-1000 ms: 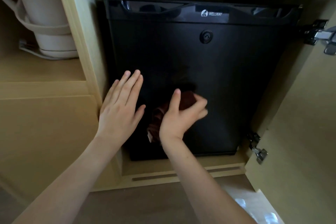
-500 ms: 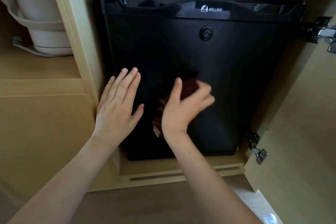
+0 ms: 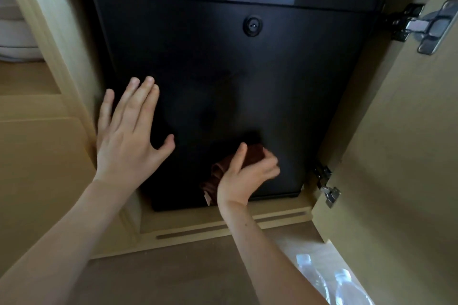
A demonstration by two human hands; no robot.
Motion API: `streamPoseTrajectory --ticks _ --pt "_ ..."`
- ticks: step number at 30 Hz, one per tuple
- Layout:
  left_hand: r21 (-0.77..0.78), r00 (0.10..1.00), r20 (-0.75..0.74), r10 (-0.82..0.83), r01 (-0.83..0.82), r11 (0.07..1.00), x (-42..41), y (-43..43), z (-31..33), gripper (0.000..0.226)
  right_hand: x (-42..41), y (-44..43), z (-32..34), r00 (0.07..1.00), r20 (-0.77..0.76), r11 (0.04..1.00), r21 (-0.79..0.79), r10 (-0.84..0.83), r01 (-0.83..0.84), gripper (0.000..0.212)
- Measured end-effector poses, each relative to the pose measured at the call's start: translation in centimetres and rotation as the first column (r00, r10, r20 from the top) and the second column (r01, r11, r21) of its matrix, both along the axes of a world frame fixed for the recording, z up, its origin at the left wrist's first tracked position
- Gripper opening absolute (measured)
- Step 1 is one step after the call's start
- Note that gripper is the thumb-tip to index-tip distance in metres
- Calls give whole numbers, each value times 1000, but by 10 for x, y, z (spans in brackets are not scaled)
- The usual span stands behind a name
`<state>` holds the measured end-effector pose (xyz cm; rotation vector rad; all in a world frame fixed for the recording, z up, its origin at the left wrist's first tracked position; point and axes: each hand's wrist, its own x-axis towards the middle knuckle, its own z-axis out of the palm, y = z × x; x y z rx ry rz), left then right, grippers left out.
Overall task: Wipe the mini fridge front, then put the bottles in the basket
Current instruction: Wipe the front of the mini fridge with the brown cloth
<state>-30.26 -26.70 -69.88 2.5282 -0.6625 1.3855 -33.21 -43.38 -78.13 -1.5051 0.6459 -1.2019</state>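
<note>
Currently, left hand (image 3: 128, 136) flat on fridge door (image 3: 247, 77), right hand (image 3: 244, 178) gripping brown cloth (image 3: 254, 152)

Likely a hotel room: mini fridge (image 3: 223, 69) inside wooden cabinet (image 3: 58, 39).

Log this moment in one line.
stage: wiping fridge front; right hand: grips brown cloth low on it; left hand: flat on it; bottles: untouched

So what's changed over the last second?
The right hand, gripping the brown cloth, slid down towards the bottom edge of the black mini fridge door. The left hand stayed flat on the door's left side; the door stayed closed.
</note>
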Motion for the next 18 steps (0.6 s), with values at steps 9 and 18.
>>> streamPoseTrajectory --ticks 9,18 --pt "5 1000 8 -9 9 1000 -1 -1 1 79 -13 -53 -49 978 -203 945 311 -41 104 43" --pt "28 1000 -26 -6 6 1000 2 -3 -1 84 -14 -95 -53 946 -282 899 353 -162 259 48"
